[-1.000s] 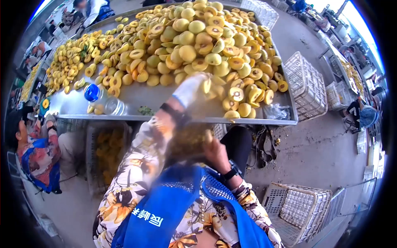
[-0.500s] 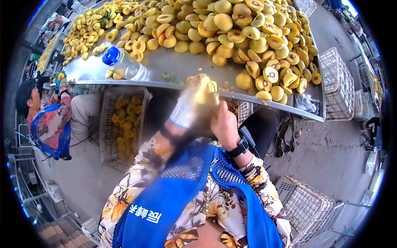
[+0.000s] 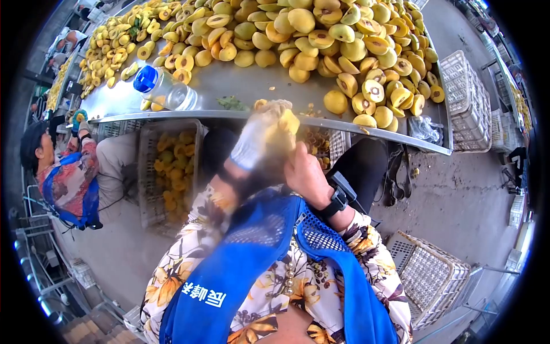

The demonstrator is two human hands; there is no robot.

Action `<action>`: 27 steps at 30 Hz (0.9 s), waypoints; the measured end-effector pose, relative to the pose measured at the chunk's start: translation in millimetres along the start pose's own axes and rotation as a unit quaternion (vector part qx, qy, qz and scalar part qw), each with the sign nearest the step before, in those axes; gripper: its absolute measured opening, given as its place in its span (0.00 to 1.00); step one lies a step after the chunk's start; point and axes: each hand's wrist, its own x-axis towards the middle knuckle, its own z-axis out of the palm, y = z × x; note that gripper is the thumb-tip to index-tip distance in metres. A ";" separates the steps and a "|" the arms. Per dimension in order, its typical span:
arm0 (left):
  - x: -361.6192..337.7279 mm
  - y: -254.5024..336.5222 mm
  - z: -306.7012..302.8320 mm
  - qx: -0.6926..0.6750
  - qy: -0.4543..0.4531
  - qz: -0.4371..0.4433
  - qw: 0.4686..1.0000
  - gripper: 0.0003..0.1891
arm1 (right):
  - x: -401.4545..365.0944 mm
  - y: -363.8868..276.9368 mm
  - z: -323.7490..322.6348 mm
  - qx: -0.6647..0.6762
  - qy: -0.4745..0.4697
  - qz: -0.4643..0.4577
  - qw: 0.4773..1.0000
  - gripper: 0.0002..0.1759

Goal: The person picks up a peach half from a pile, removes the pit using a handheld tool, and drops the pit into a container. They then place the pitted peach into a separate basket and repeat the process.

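1. Blue mesh vest (image 3: pixel 258 258) over a floral sleeve: being worn nearest the camera, likely to keep juice off the clothing.
2. Right hand (image 3: pixel 306 172), bare, with a black wristwatch (image 3: pixel 338 200): being raised against the fruit from below. Its fingers are being hidden by blur and by the glove, so their grip cannot be told.
3. Left hand (image 3: pixel 260 140), in a white knitted glove: its fingers are being curled round a round yellow fruit (image 3: pixel 288 122), the glove probably serving against slippery skin. The fruit is being held in the air just before the table's near edge.
4. Pale plastic crate (image 3: pixel 146 172) of yellow fruit pieces: being kept under the table, close below the hands.
5. Grey metal table (image 3: pixel 252 80): being used as the work surface. A clear plastic bottle with a blue cap (image 3: pixel 166 92) is being left on its side near the edge, within reach.
6. Heap of whole and halved yellow fruit (image 3: pixel 321 34): being piled across the far tabletop.
7. Seated co-worker (image 3: pixel 63 178): being stationed at the left end.
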 end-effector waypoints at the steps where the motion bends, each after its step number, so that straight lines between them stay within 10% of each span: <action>1: -0.5 4.6 -9.2 0.038 -0.033 -0.011 0.999 0.16 | -0.8 2.4 1.9 0.003 -0.013 -0.004 1.000 0.14; 6: 8.7 6.4 -22.7 -0.037 -0.047 -0.135 0.989 0.19 | 0.9 5.4 3.5 0.036 -0.011 0.051 0.998 0.13; 11: -1.2 -1.1 2.2 0.304 0.154 0.037 0.939 0.19 | 5.2 1.8 5.5 0.113 0.008 0.084 0.990 0.15; 14: -4.2 -3.9 4.3 0.085 0.228 -0.008 0.970 0.16 | 6.1 16.4 22.6 0.144 0.017 0.026 0.989 0.15; 15: -1.6 -10.6 -16.4 -0.018 0.172 -0.054 0.983 0.14 | 7.9 18.3 26.3 0.147 0.029 -0.001 0.989 0.14; 17: 2.8 -27.8 -44.6 0.290 0.084 0.086 0.950 0.13 | 8.4 8.7 21.5 0.241 -0.056 0.118 0.962 0.12; 21: 6.0 -35.5 -29.9 0.330 0.144 0.095 0.928 0.12 | 7.0 -16.9 10.8 0.394 -0.105 0.231 0.883 0.11; 27: 10.3 -36.5 -42.9 0.278 0.101 0.089 0.951 0.12 | 6.5 4.3 31.0 0.202 -0.042 0.157 0.966 0.16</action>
